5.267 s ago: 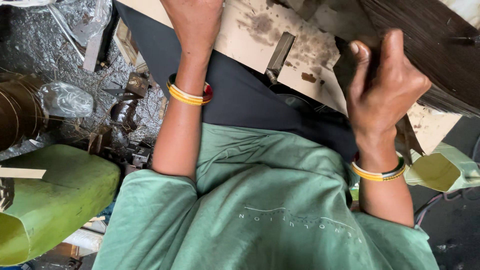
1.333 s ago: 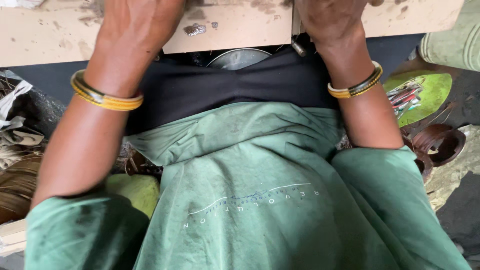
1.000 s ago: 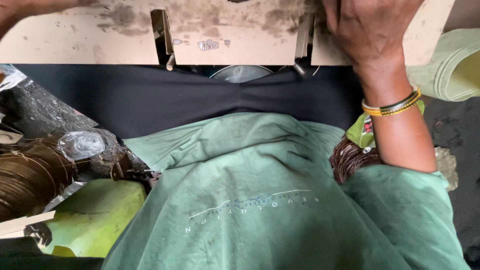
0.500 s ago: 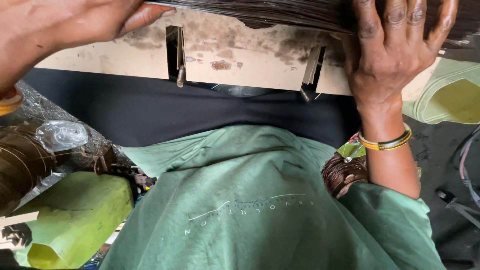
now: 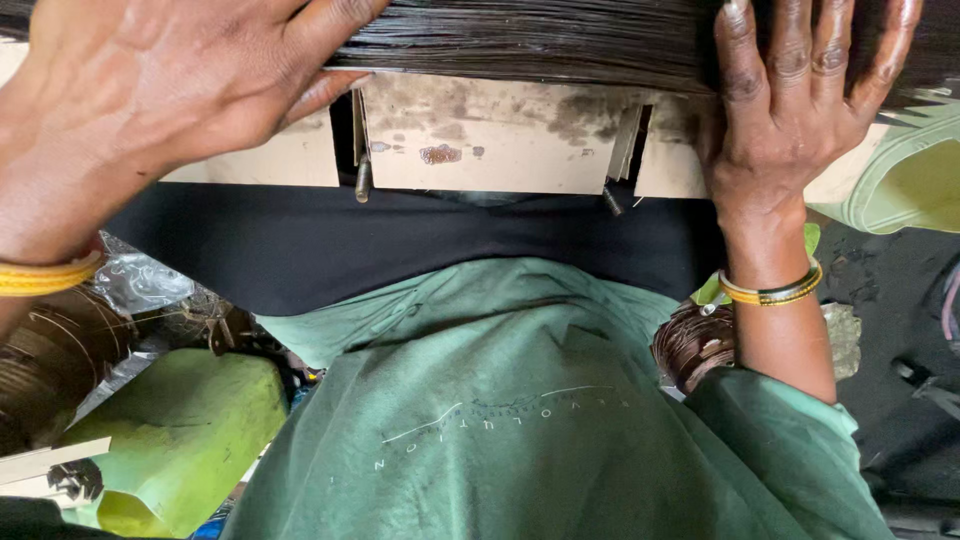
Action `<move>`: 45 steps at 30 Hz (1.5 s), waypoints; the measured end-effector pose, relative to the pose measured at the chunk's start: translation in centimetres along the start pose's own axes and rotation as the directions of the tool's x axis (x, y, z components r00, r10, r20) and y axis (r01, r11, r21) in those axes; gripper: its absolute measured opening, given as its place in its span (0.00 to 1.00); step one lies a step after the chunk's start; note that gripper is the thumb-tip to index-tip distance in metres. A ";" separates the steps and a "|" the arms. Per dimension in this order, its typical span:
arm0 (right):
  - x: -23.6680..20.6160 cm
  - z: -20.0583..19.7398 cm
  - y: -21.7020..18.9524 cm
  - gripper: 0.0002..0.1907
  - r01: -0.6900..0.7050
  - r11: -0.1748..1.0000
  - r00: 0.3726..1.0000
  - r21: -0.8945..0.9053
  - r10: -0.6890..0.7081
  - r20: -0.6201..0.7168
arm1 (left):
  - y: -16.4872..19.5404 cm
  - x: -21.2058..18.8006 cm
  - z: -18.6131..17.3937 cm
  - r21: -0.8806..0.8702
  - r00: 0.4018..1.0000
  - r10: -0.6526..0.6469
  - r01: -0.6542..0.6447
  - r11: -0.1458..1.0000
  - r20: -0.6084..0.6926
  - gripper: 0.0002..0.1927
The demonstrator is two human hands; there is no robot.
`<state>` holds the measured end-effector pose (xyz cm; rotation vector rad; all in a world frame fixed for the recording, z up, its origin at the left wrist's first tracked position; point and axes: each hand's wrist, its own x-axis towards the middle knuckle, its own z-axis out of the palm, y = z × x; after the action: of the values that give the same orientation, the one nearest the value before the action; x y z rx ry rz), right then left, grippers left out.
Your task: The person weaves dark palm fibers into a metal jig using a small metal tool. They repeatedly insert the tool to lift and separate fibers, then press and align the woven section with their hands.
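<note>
Along the top of the frame, your left hand (image 5: 150, 90) and right hand (image 5: 800, 110) press spread fingers flat on the dark fibre bundle (image 5: 530, 40), laid across the stained board (image 5: 480, 140). The bundle looks placed and straightened; nothing binds it yet.

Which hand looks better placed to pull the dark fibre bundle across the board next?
Probably the right hand: its fingers lie spread flat over the dark fibre bundle, above the board. The left hand only curls at the bundle's edge.
</note>
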<state>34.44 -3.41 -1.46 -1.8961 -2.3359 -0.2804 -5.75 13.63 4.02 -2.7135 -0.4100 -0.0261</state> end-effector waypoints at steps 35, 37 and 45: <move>1.3 3.5 1.3 0.31 0.050 0.987 0.984 -0.156 -0.076 -0.164 | 1.1 2.9 5.9 -0.297 0.933 -0.224 0.137 0.945 -0.283 0.65; 1.2 3.5 1.4 0.31 0.058 0.987 0.984 -0.147 -0.082 -0.158 | 0.9 3.1 6.3 -0.293 0.936 -0.212 0.127 0.948 -0.280 0.65; 0.1 6.2 3.9 0.32 0.087 0.976 0.966 -0.199 -0.131 -0.221 | 0.9 3.5 5.8 -0.325 0.962 -0.219 0.157 0.932 -0.164 0.64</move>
<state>38.36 -1.21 -7.28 -1.7013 -2.3268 -0.7186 -2.34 16.10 -1.40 -2.9265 -0.6543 -0.4475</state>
